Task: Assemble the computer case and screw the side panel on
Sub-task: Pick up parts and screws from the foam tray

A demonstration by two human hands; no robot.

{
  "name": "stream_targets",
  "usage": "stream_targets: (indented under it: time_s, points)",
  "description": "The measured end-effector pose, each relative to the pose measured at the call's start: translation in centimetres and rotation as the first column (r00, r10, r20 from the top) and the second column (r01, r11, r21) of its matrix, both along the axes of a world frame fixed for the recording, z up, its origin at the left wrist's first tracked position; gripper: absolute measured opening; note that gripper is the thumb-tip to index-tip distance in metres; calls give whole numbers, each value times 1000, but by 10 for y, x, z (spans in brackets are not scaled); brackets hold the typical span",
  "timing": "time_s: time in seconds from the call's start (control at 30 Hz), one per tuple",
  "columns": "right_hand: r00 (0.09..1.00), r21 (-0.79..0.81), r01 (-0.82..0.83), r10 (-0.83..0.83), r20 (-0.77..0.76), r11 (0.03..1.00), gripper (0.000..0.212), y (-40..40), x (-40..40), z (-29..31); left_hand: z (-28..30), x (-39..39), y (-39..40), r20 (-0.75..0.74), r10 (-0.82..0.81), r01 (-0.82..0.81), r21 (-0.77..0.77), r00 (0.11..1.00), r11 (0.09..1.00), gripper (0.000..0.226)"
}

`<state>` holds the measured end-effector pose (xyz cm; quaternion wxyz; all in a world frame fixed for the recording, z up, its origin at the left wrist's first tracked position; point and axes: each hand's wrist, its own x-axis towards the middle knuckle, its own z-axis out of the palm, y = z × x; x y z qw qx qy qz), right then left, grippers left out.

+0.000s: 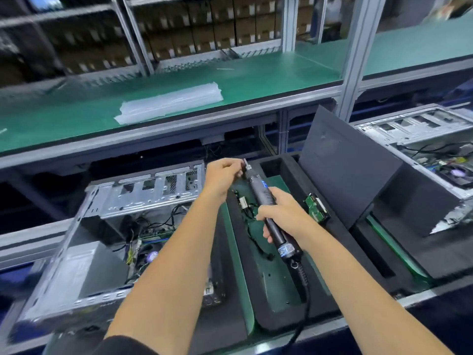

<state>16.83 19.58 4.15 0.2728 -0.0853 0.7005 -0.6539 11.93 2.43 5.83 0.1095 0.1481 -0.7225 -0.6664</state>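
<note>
Both bare forearms reach forward and slightly upward from the bottom of the view, a dark sleeve edge showing at the left elbow. The left hand (223, 176) is farther out, wrist bent a little, its fingers curled inward with the fingertips pinched together at the tip of an electric screwdriver (266, 208). The right hand (280, 213) sits nearer the body, back of the hand up, fingers and thumb wrapped around the screwdriver's barrel. The two hands are close together, not touching.

Both forearms are bare, with a black sleeve (122, 345) edge showing at the left arm's bottom.
</note>
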Motion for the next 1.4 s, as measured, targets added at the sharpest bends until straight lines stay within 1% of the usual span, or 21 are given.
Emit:
stream_targets:
  time_s: [0.1,0.23,0.33,0.4,0.47,0.5,0.53,0.57,0.67,0.7,0.77,0.83,0.9,0.93,1.0,1.1,1.17,1.23,1.3,1.33,1.4]
  points:
    - [998,6,-50,50,-23,999,51,-28,17,8,5,21,-26,-52,-3,3,9,999,1000,29]
    - [992,64,-114,117,-46,991,66,-70,42,15,8,51,-69,-78,100,-97,38,992,995,30]
    - [986,97,-156,161,-49,983,71,-105,69,21,13,77,-108,-57,137,-139,-31,989,990,27]
    - [982,123,-173,180,-48,977,63,-125,89,25,17,96,-133,-56,89,-93,-82,994,992,30]
    - [977,134,-198,207,-55,971,43,-142,108,31,23,117,-157,-57,14,-20,-110,998,994,32]
    - [974,128,-212,220,-50,969,36,-149,116,33,26,127,-170,-52,-26,19,-127,998,992,31]
    - [972,116,-227,233,-40,967,34,-156,125,34,28,137,-182,-44,-65,58,-149,997,987,30]
    - [969,106,-242,246,-25,964,35,-162,133,35,30,146,-195,-32,-103,96,-175,994,980,29]
    - [960,118,-278,279,6,953,50,-180,155,31,32,171,-228,41,-218,221,-239,975,946,27]
    - [959,114,-282,283,6,953,51,-184,161,29,31,177,-237,63,-251,259,-244,966,935,27]
    - [962,87,-273,273,7,958,51,-191,171,25,30,186,-248,81,-307,317,-188,948,930,24]
    - [969,59,-249,248,22,967,57,-196,181,22,26,193,-255,74,-331,335,-55,941,941,21]
    - [971,49,-236,235,37,970,63,-201,189,19,22,199,-260,61,-321,316,87,945,945,16]
    - [971,48,-237,236,36,970,61,-203,193,18,19,202,-261,54,-308,297,152,950,943,14]
    - [972,43,-233,232,25,972,51,-207,200,18,12,207,-262,40,-268,249,258,963,933,11]
    - [976,41,-219,218,24,975,44,-213,208,16,4,214,-261,57,-224,195,317,973,928,14]
    - [975,52,-220,219,18,974,48,-215,214,13,-2,220,-262,80,-223,190,304,971,934,14]
    - [978,56,-208,207,29,977,61,-215,221,7,-6,228,-265,90,-236,202,286,967,937,11]
    - [979,38,-201,199,47,979,65,-214,229,1,-10,238,-266,88,-218,192,238,972,952,11]
    - [978,30,-200,198,61,979,65,-212,234,-2,-13,243,-266,92,-183,167,162,979,973,14]
    - [973,20,-222,220,71,975,54,-209,246,-9,-21,252,-266,112,-53,63,-82,992,995,24]
